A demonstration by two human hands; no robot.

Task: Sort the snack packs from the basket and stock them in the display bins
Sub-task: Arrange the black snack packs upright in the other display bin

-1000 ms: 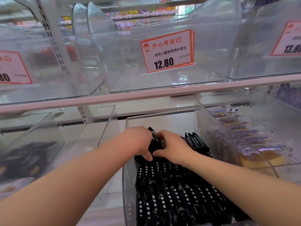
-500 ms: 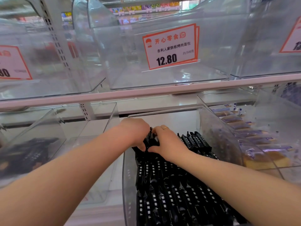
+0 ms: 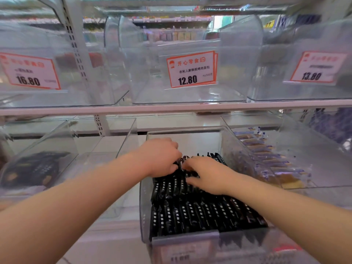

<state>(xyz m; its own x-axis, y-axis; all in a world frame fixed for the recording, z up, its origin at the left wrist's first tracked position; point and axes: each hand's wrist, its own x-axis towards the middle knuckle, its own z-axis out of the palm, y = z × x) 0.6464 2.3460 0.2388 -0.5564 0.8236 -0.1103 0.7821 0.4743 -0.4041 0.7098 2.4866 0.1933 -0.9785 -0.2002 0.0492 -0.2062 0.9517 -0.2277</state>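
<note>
Head view: both hands are reaching into the clear bin (image 3: 143, 202) at 6 o'clock, which is holding rows of black snack packs (image 3: 190, 212) standing on edge with white lettering too small to read. The left hand (image 3: 159, 156) is curling over the back row at about 12 o'clock of the pile, fingers bent down around a black pack (image 3: 180, 162) whose top edge is showing between the 2 hands. The right hand (image 3: 206, 175) is lying just beside it at 3 o'clock, fingers pointing left and pressing on the packs; its fingertips are blurred, so whether they are pinching that same pack is something I cannot tell. Both forearms are running off the bottom corners.

At 9 o'clock a neighbouring bin (image 3: 47, 149) is showing a dark box (image 3: 36, 168), hazy behind the plastic. At 3 o'clock another bin (image 3: 304, 149) is holding blue-wrapped cakes (image 3: 276, 168), partly hidden by glare. Above the shelf rail (image 3: 171, 109), 3 price cards are showing: 16.80 (image 3: 30, 72) cut off at the left edge, 12.80 (image 3: 191, 69) sharp, and 13.80 (image 3: 317, 68) blurred. A label at the bottom edge is smeared and unreadable.
</note>
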